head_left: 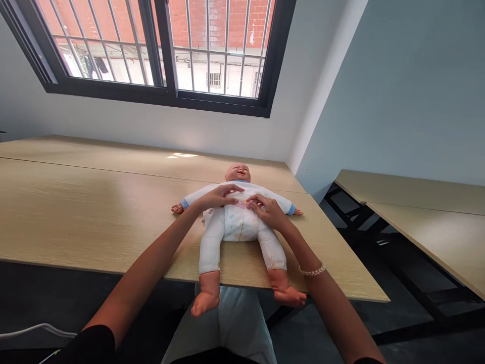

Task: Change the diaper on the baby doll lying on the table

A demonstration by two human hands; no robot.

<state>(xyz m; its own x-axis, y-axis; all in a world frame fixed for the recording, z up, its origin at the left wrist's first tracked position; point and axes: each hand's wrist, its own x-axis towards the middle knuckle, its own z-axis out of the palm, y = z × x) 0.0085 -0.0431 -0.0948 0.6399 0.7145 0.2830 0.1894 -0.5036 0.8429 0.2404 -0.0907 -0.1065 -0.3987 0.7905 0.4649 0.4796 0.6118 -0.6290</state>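
Observation:
A baby doll (237, 222) in white clothes with blue cuffs lies on its back on a light wooden table (94, 212), head toward the window, bare feet hanging past the near edge. My left hand (220, 196) lies flat on the doll's chest, fingers stretched out. My right hand (267, 208), with a bead bracelet on the wrist, rests on the doll's belly; its fingers are bent and pinch at the fabric near the waist.
A barred window (159, 50) sits in the wall behind the table. A second wooden table (417, 202) stands to the right across a dark floor gap. A white cable (34, 331) runs at the lower left.

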